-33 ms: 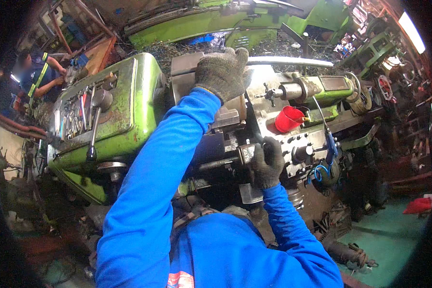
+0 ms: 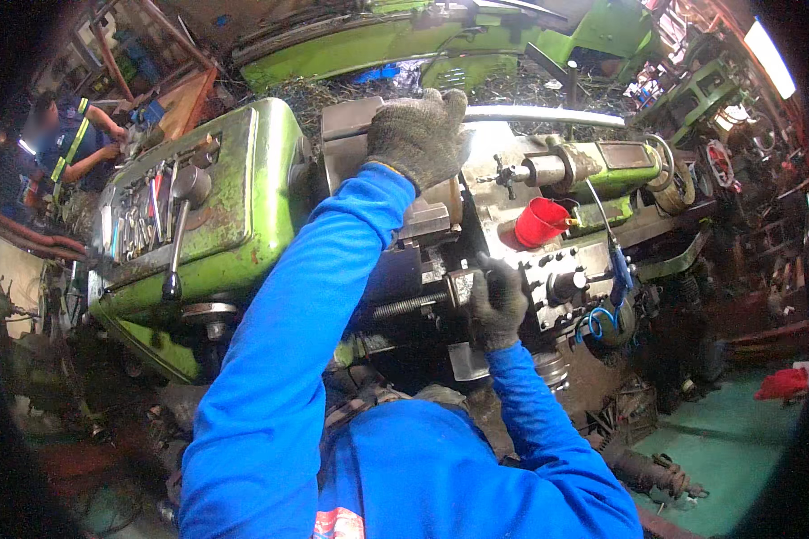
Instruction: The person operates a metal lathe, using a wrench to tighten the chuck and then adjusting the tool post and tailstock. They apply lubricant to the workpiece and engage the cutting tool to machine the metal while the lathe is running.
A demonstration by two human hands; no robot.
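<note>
My left hand (image 2: 415, 142), in a dark knitted glove, reaches across the lathe and lies bent over the top of the work-holding end beside the grey headstock chuck (image 2: 346, 121). Its fingers curl over the far side, and whatever they grip is hidden. Nearer to me, my gloved right hand (image 2: 498, 310) is curled beside a metal block (image 2: 460, 286) at the end of a threaded screw (image 2: 409, 306). What sits between its fingers is too small to make out. Just right of it stands the tool post plate (image 2: 553, 278) with several bolts.
A red cup (image 2: 541, 222) with a brush-like handle stands on the carriage, near the tailstock (image 2: 593, 163). A blue air gun (image 2: 619, 269) hangs at right. Loose tools (image 2: 135, 216) lie on the green headstock (image 2: 265, 180). At far left a person (image 2: 72, 144) works.
My right hand has shifted very slightly left, and its fingertips have moved a little. My left hand stays where it was.
</note>
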